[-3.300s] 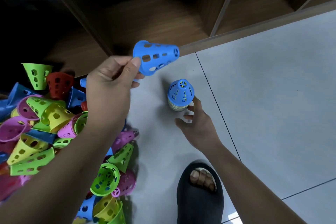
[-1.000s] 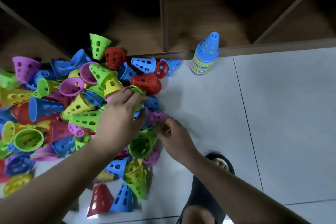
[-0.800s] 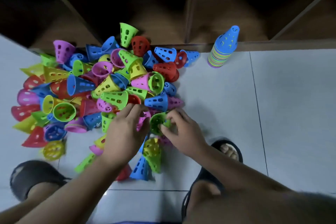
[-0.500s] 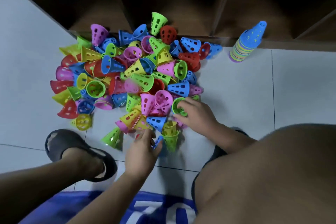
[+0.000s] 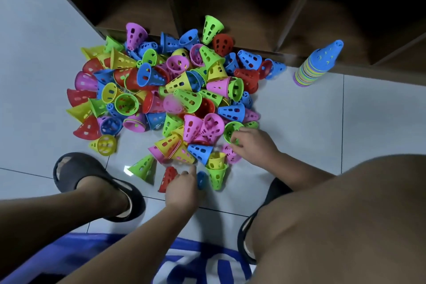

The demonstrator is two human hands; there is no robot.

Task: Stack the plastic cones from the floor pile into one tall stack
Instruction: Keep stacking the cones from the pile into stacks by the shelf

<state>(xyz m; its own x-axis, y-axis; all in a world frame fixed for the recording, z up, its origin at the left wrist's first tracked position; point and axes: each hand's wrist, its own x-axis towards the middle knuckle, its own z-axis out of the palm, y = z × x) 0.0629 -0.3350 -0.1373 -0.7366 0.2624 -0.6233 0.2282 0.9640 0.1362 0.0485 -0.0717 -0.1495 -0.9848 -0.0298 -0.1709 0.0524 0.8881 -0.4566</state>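
A big pile of perforated plastic cones (image 5: 175, 97) in red, blue, green, yellow and pink lies on the grey tiled floor. A stack of cones (image 5: 319, 63) with a blue one on top stands upright at the far right, against the shelf base. My left hand (image 5: 183, 188) is at the pile's near edge, fingers on a blue cone (image 5: 201, 178) beside a red cone (image 5: 167, 178). My right hand (image 5: 252, 143) rests on the pile's right edge, its fingers gripping the rim of a green cone (image 5: 230, 131).
A dark wooden shelf unit (image 5: 230, 7) with open compartments runs along the far side, behind the pile. My feet in black slippers (image 5: 92, 182) flank my hands, and my right knee (image 5: 345, 214) fills the lower right. Bare floor tiles (image 5: 380, 117) lie right of the pile.
A blue cone went onto the stack, then both hands dropped to the pile. In the last half second my left hand closed in on the blue cone; my right hand stayed on the green one.
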